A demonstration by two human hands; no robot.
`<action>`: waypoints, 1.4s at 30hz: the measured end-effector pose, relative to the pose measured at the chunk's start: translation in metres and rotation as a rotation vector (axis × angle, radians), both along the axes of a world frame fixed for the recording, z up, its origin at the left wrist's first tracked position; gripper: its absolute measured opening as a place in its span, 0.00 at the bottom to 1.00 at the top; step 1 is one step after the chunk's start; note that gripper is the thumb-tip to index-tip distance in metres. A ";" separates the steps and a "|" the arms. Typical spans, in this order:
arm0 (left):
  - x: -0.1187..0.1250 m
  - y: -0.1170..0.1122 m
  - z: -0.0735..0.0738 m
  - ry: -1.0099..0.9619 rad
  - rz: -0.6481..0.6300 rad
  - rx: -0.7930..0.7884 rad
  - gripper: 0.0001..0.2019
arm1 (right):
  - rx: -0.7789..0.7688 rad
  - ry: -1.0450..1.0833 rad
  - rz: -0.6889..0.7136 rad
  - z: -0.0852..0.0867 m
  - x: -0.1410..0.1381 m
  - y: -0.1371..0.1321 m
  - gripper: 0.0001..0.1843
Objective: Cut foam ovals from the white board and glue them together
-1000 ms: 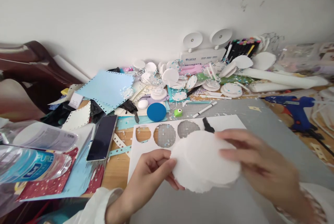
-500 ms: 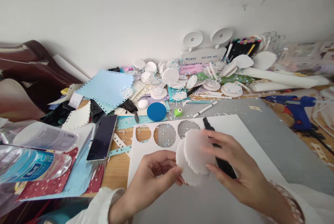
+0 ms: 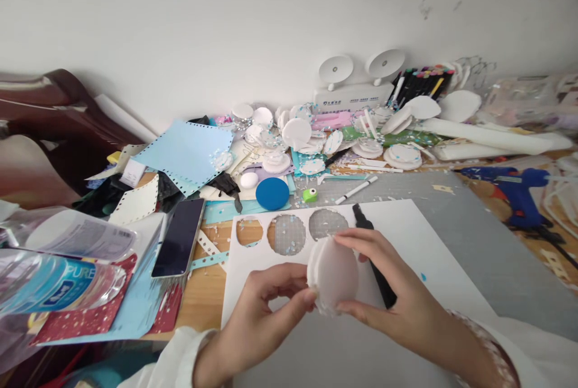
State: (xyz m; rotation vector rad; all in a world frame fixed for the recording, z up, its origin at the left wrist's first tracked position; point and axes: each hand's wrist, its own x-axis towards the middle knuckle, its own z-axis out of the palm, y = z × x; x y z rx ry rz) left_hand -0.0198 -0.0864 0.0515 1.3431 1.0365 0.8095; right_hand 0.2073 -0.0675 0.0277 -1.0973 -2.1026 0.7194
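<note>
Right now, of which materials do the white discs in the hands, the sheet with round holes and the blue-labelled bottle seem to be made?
White discs: probably paper or thin card, matte, with slightly rough edges.
Sheet: likely similar card, smooth and matte; the holes have ragged rims.
Bottle: apparently glossy plastic, transparent beside the label.

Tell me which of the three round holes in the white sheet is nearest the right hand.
The rightmost hole, close by the right hand in the picture; the middle hole and left hole lie farther off to its left.
</note>
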 end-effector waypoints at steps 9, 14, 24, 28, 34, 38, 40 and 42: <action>0.002 -0.001 -0.003 0.252 -0.052 0.164 0.10 | 0.195 0.025 0.059 0.000 -0.001 -0.001 0.28; -0.003 -0.001 -0.004 0.251 -0.090 0.264 0.09 | -0.269 0.186 -0.005 0.000 -0.002 -0.003 0.12; -0.007 -0.002 -0.001 0.202 -0.122 0.303 0.14 | -0.620 0.282 -0.078 0.009 -0.011 -0.004 0.14; -0.007 0.000 -0.002 0.160 -0.124 0.183 0.12 | -0.730 0.338 -0.055 0.014 -0.014 -0.001 0.16; -0.010 0.003 -0.008 -0.042 -0.128 -0.110 0.14 | -0.850 0.490 -0.009 0.012 -0.013 0.005 0.16; -0.015 0.014 -0.014 -0.169 -0.151 0.015 0.32 | -1.066 0.736 0.103 0.007 -0.019 0.006 0.15; -0.015 0.018 -0.018 -0.129 -0.209 0.120 0.49 | -1.162 0.830 0.118 0.004 -0.025 0.003 0.16; -0.013 0.018 -0.021 -0.113 -0.248 0.122 0.55 | -1.219 0.865 0.129 0.002 -0.031 -0.001 0.18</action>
